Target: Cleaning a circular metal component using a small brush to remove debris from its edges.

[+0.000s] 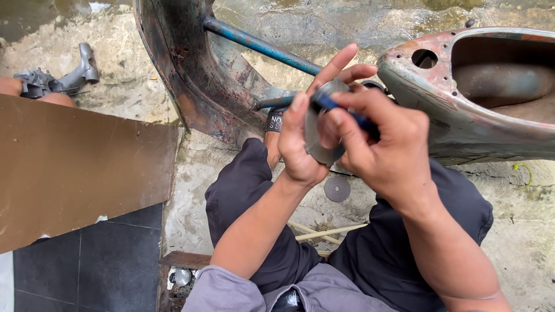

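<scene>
My left hand (303,138) grips a round grey metal disc (315,136) by its edge, held upright in front of me. My right hand (384,147) is closed around a dark blue-handled tool (332,105) whose tip lies across the disc's face. Both hands hover above my knees, just in front of a rusty scooter body (462,124). Much of the disc is covered by my fingers.
A second small grey disc (337,189) lies on the concrete between my legs. A blue tube (260,45) crosses the rusty frame (191,75). A brown board (75,167) is at left, a grey metal part (58,78) behind it, and thin sticks (324,232) lie on the ground.
</scene>
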